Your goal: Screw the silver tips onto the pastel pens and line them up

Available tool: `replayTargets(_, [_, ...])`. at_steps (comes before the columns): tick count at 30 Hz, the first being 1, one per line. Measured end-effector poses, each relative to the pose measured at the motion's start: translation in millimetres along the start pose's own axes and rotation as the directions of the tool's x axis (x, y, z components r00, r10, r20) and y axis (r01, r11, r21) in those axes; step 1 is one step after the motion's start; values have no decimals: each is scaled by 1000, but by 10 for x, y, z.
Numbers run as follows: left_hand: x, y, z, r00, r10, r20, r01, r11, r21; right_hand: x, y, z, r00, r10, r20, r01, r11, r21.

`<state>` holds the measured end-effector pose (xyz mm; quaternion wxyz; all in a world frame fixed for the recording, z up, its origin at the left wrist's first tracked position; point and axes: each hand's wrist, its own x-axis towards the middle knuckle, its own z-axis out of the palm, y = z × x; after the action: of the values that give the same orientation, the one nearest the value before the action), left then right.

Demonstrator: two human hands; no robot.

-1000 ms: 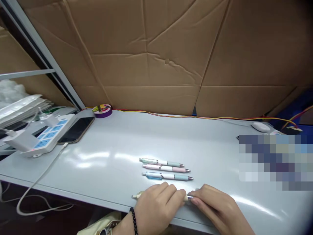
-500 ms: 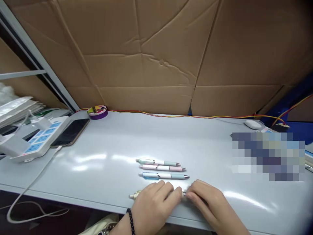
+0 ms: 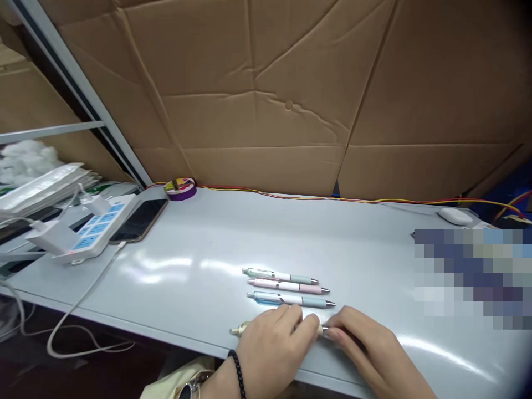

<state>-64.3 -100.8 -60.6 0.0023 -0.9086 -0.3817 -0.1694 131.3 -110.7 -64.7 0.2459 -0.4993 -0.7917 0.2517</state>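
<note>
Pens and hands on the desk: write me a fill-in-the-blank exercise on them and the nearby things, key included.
Between the green pen and the blue pen lies a ____ pen.
The left hand covers the middle of the held pen, while the right hand's fingers are at its ____, opposite the clicker end.
Beside the watch on the left wrist is a black ____.
The phone lies beside a white ____ with blue sockets.

Missing words: pink; tip; bracelet; power strip.
</note>
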Motion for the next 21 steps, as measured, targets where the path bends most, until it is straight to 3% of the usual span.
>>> replayTargets(7, [-12,-7,-2,1000,14,13,-13,999,-40,-26,52,18,1000,-4,-26,5,1000,17])
replayTargets(13, [-23,-12,16,1000,17,19,-16,999,-51,20,-6,-25,998,-39,59,39,999,5])
replayTargets(21, [-12,-13,4,999,35,-22,-36,999,-29,-20,5,6,987,-128,-95,131,991,24])
